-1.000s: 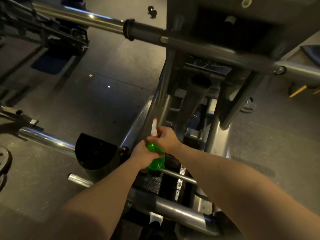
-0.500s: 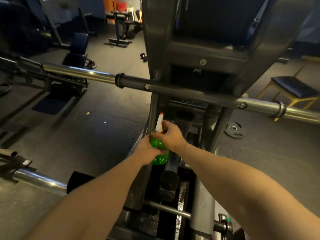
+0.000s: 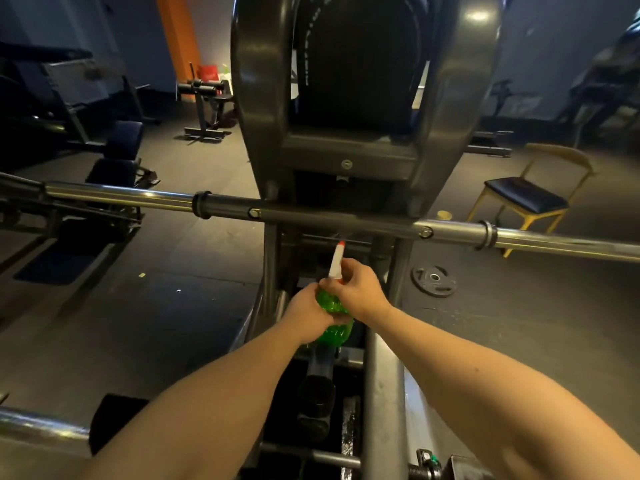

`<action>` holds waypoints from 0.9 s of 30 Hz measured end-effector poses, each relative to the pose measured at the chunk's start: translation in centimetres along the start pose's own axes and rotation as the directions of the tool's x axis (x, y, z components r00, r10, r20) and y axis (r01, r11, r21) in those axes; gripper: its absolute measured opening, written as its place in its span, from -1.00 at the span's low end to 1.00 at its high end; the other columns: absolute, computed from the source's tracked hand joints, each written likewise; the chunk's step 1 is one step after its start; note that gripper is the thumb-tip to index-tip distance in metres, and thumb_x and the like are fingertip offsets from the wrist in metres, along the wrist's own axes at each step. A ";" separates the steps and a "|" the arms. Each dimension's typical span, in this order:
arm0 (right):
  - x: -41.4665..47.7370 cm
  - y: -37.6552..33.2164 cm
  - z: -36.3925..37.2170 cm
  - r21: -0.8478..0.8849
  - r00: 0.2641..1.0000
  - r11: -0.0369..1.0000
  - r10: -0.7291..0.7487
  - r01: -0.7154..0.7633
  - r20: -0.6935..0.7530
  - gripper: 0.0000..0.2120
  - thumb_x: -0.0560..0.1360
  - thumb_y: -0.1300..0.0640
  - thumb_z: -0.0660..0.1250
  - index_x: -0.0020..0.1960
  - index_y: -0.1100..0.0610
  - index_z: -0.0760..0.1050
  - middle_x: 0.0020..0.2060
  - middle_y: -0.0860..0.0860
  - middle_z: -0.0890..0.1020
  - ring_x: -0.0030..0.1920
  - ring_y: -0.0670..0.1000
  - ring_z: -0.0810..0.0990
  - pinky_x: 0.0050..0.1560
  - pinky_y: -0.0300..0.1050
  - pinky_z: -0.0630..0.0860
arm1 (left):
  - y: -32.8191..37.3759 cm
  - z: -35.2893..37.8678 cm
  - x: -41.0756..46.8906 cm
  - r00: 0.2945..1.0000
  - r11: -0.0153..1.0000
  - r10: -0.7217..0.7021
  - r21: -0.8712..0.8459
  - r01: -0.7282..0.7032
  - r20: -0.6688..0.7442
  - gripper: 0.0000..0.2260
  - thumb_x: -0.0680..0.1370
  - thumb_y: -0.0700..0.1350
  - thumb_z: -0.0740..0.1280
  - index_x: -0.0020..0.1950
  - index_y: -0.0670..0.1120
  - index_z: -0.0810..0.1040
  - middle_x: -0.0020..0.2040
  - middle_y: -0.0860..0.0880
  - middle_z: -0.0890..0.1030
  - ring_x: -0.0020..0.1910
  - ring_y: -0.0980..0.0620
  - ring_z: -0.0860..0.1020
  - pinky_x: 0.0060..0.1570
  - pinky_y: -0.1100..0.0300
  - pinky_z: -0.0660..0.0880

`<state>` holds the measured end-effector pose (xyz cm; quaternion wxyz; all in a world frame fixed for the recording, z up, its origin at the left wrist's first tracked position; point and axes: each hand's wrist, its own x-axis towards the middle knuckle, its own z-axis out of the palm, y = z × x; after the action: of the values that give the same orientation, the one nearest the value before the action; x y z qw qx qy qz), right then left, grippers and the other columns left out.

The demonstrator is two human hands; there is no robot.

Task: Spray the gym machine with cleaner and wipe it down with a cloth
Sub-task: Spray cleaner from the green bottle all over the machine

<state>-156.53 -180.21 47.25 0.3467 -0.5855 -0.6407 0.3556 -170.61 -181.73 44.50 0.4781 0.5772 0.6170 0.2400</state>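
Note:
A green spray bottle (image 3: 333, 331) with a white nozzle and red tip (image 3: 337, 258) is held in front of me with both hands. My left hand (image 3: 306, 315) wraps the green body from the left. My right hand (image 3: 360, 287) grips the neck and trigger part just below the nozzle. The nozzle points up at the horizontal bar (image 3: 311, 214) of the dark gym machine (image 3: 263, 98), a little below it. The machine's black back pad (image 3: 356, 64) rises behind the bar. No cloth is visible.
A weight plate (image 3: 433, 280) lies on the floor to the right. A yellow-framed chair (image 3: 526, 199) stands at the right. Benches and other machines (image 3: 204, 98) stand at the left and back. The machine's lower rails (image 3: 381, 393) run beneath my arms.
My view has tilted upward, so the machine's back pad and more of the room show. Both hands and the bottle have risen closer to the horizontal bar, grip unchanged.

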 end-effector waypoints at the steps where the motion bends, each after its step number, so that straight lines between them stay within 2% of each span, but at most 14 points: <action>1: -0.1 -0.5 -0.2 -0.007 1.000 1.000 -0.016 0.016 0.010 -0.54 0.51 -0.02 0.53 0.35 0.03 0.49 0.07 -0.12 0.65 0.08 -0.10 0.63 0.19 -0.04 0.60 | 0.2 0.0 0.1 1.000 0.999 -0.004 -0.045 0.003 -0.019 -0.40 0.35 0.02 0.62 0.33 0.17 0.49 0.20 0.09 0.59 0.28 -0.05 0.55 0.27 -0.13 0.56; 3: 0.2 -2.1 -0.5 -0.023 0.999 0.998 -0.051 0.052 0.018 -0.43 0.49 -0.05 0.54 0.42 0.04 0.45 0.18 -0.08 0.63 0.17 -0.04 0.62 0.23 -0.03 0.59 | 1.0 -0.7 -0.3 0.998 0.997 0.021 -0.068 -0.025 -0.058 -0.41 0.40 -0.01 0.61 0.37 0.15 0.47 0.21 0.09 0.58 0.27 -0.03 0.53 0.30 -0.14 0.55; 6: 1.2 -5.2 -0.7 -0.019 0.994 0.994 -0.109 0.110 0.022 -0.40 0.47 -0.07 0.55 0.43 0.02 0.44 0.19 -0.10 0.61 0.21 -0.02 0.61 0.25 0.02 0.60 | 2.1 -3.5 -0.9 0.989 0.995 0.092 -0.035 -0.096 -0.113 -0.40 0.42 0.00 0.62 0.37 0.10 0.43 0.19 0.12 0.56 0.21 0.08 0.50 0.33 0.00 0.47; 10: 2.4 -9.5 -0.4 -0.014 0.984 0.984 -0.180 0.180 0.006 -0.54 0.50 -0.02 0.53 0.34 0.04 0.50 0.08 -0.12 0.62 0.13 -0.05 0.62 0.21 -0.01 0.61 | 3.9 -7.3 -1.1 0.978 0.992 0.109 -0.039 -0.118 -0.178 -0.35 0.30 0.11 0.66 0.32 0.16 0.47 0.16 0.13 0.61 0.23 0.02 0.55 0.30 -0.10 0.54; 12: 2.9 -11.1 0.2 -0.021 0.981 0.981 -0.194 0.194 0.001 -0.62 0.50 -0.01 0.53 0.25 0.03 0.53 0.02 -0.12 0.64 0.06 -0.08 0.62 0.18 0.01 0.62 | 4.4 -8.9 -1.1 0.979 0.985 0.107 -0.119 -0.129 -0.174 -0.31 0.19 0.19 0.66 0.26 0.18 0.51 0.15 0.11 0.63 0.23 -0.02 0.58 0.22 -0.12 0.60; 13: 3.0 -11.8 0.4 -0.029 0.981 0.981 -0.194 0.194 0.012 -0.63 0.50 -0.01 0.53 0.25 0.03 0.53 0.01 -0.12 0.64 0.05 -0.08 0.62 0.18 0.02 0.62 | 4.6 -9.4 -1.2 0.977 0.972 0.094 -0.195 -0.132 -0.190 -0.32 0.20 0.17 0.66 0.27 0.16 0.52 0.18 0.09 0.63 0.26 -0.06 0.57 0.17 -0.10 0.63; 15: 3.3 -12.9 1.0 -0.045 0.980 0.980 -0.191 0.193 0.051 -0.57 0.48 -0.01 0.55 0.29 0.05 0.53 0.05 -0.09 0.65 0.08 -0.05 0.63 0.20 0.04 0.63 | 4.8 -10.1 -2.3 0.969 0.966 0.115 -0.202 -0.160 -0.218 -0.41 0.37 0.00 0.64 0.33 0.08 0.50 0.20 0.06 0.61 0.29 -0.05 0.55 0.10 0.07 0.63; 16: 3.4 -13.5 1.1 -0.048 0.979 0.979 -0.193 0.197 0.071 -0.53 0.47 -0.03 0.56 0.31 0.05 0.52 0.08 -0.08 0.65 0.10 -0.03 0.64 0.21 0.06 0.63 | 4.5 -10.5 -2.2 0.960 0.975 0.131 -0.143 -0.169 -0.247 -0.42 0.41 -0.03 0.63 0.36 0.06 0.48 0.19 0.09 0.61 0.26 0.00 0.54 0.14 0.09 0.59; 18: 3.9 -14.9 1.3 -0.060 0.974 0.974 -0.214 0.219 0.080 -0.51 0.47 -0.06 0.55 0.33 0.03 0.51 0.10 -0.09 0.65 0.12 -0.03 0.64 0.22 0.08 0.63 | 4.6 -11.5 -2.7 0.945 0.980 0.161 -0.067 -0.188 -0.286 -0.40 0.41 0.01 0.63 0.38 0.07 0.45 0.15 0.14 0.59 0.22 0.05 0.53 0.30 -0.01 0.51; 23: 5.4 -19.5 0.8 -0.082 0.959 0.955 -0.283 0.284 0.022 -0.70 0.50 -0.02 0.53 0.17 -0.01 0.54 -0.03 -0.13 0.64 0.02 -0.08 0.63 0.19 0.04 0.62 | 7.3 -15.1 -2.4 0.919 0.964 0.228 -0.060 -0.260 -0.321 -0.36 0.38 0.07 0.63 0.39 0.08 0.44 0.20 0.09 0.61 0.27 -0.01 0.55 0.38 -0.12 0.47; 27: 6.1 -22.0 0.7 -0.091 0.939 0.934 -0.344 0.344 0.019 -0.54 0.50 0.00 0.54 0.34 0.08 0.52 0.04 -0.12 0.62 0.08 -0.05 0.62 0.16 -0.06 0.58 | 8.8 -16.9 -2.1 0.904 0.936 0.249 -0.152 -0.317 -0.348 -0.34 0.38 0.02 0.64 0.39 0.09 0.42 0.23 0.08 0.61 0.28 -0.01 0.56 0.40 -0.15 0.46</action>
<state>-168.63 -175.46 66.03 0.3752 -0.4793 -0.7496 0.2599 -181.32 -177.47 59.86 0.3874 0.5615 0.5680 0.4605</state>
